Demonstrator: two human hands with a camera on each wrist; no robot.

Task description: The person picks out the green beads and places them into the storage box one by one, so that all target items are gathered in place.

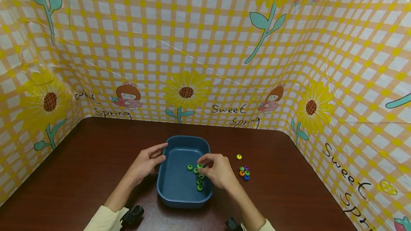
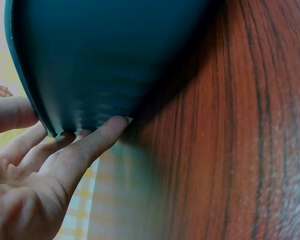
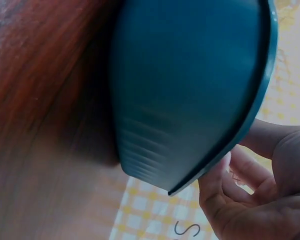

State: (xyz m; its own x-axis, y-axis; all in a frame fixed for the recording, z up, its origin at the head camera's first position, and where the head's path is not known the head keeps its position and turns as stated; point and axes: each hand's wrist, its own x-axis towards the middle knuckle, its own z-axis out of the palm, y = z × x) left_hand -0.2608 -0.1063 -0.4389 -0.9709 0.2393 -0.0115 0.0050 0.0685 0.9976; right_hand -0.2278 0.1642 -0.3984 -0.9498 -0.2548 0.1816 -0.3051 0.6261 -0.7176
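Note:
A deep blue rectangular plastic tray (image 1: 178, 190) sits on the table, with several green beads (image 1: 199, 188) in its right half. My left hand (image 1: 144, 163) is at the tray's left side, thumb at the rim. In the left wrist view, its fairly straight fingers (image 2: 97, 140) rest against the outer wall. My right hand (image 1: 218, 170) reaches over the right rim, and its thumb and index finger pinch a green bead (image 1: 199, 166) inside the tray. From the right wrist view, the tray's outer wall (image 3: 185, 90) hides the beads and those fingertips.
Right of the tray, a small cluster of green, purple, orange and blue beads (image 1: 242, 173) lies on the dark wooden table (image 1: 276, 195). A yellow bead (image 1: 239, 157) lies apart, farther back. Checked sunflower cloth (image 1: 192, 52) encloses the back and sides.

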